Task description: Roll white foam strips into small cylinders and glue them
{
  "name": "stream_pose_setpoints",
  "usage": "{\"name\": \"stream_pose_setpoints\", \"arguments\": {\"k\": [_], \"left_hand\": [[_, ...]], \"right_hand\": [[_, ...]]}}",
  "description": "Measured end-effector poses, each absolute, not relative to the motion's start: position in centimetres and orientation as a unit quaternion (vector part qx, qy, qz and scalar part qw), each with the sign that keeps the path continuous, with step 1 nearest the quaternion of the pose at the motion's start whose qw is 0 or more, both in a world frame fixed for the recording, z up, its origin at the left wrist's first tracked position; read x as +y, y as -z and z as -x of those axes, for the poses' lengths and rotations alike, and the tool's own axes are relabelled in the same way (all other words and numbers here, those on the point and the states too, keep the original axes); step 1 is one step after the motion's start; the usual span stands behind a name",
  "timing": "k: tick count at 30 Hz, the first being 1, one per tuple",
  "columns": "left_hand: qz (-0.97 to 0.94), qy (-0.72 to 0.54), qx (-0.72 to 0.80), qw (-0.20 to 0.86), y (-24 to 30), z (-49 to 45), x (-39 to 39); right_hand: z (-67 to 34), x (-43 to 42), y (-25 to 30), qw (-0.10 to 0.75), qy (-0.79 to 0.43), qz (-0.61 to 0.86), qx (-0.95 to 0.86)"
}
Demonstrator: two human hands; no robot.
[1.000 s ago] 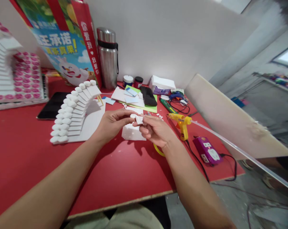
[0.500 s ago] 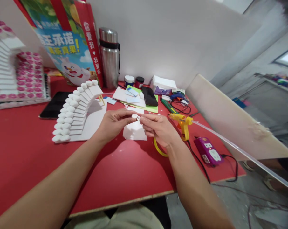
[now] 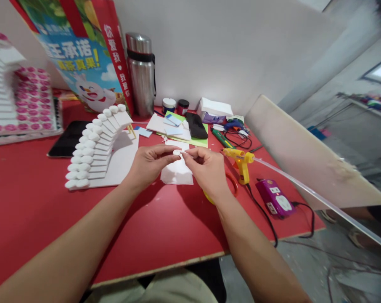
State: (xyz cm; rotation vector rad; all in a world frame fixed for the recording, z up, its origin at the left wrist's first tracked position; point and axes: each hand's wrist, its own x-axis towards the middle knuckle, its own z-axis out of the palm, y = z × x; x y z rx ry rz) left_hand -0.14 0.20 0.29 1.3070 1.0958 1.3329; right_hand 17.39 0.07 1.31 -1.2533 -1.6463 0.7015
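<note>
My left hand (image 3: 148,163) pinches a small white foam piece (image 3: 177,152) between thumb and fingertips, above the red table (image 3: 152,227). My right hand (image 3: 206,168) meets it from the right, its fingertips closed on the same piece's edge. Below both hands lies a stack of white foam sheets (image 3: 178,172). A white foam staircase model (image 3: 97,145) with round caps stands to the left of my left hand. A yellow glue gun (image 3: 241,162) rests upright just right of my right hand, a long clear glue stick (image 3: 319,202) trailing from it.
A steel flask (image 3: 141,75) and a printed bag (image 3: 83,59) stand at the back wall. A black phone (image 3: 67,139), paint jars (image 3: 175,105), paper scraps, a purple power strip (image 3: 275,200) with cables, and a pink-dotted foam model (image 3: 17,101) crowd the table. A board (image 3: 304,155) leans at right.
My right hand turned palm-down and closed its fingertips on the foam piece; the larger white bit it showed a second ago is out of sight. The view shifted slightly.
</note>
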Motion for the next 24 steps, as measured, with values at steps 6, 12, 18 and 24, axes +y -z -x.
{"name": "stream_pose_setpoints", "arguments": {"k": [6, 12, 18, 24], "left_hand": [[-0.481, -0.560, 0.451, 0.502, -0.3, -0.4, 0.1], [-0.455, -0.585, 0.443, 0.505, 0.1, -0.6, 0.1], [-0.438, -0.599, 0.426, 0.517, 0.7, -0.7, 0.2], [-0.481, -0.582, 0.419, 0.504, 1.3, -0.4, 0.6]], "right_hand": [[-16.8, -0.6, -1.2, 0.466, -0.084, 0.477, -0.740], [-16.7, -0.6, -1.0, 0.454, 0.002, 0.422, -0.785], [-17.2, -0.4, -1.2, 0.444, -0.030, 0.400, -0.801], [-18.2, 0.2, -1.4, 0.407, -0.098, 0.358, -0.834]]}}
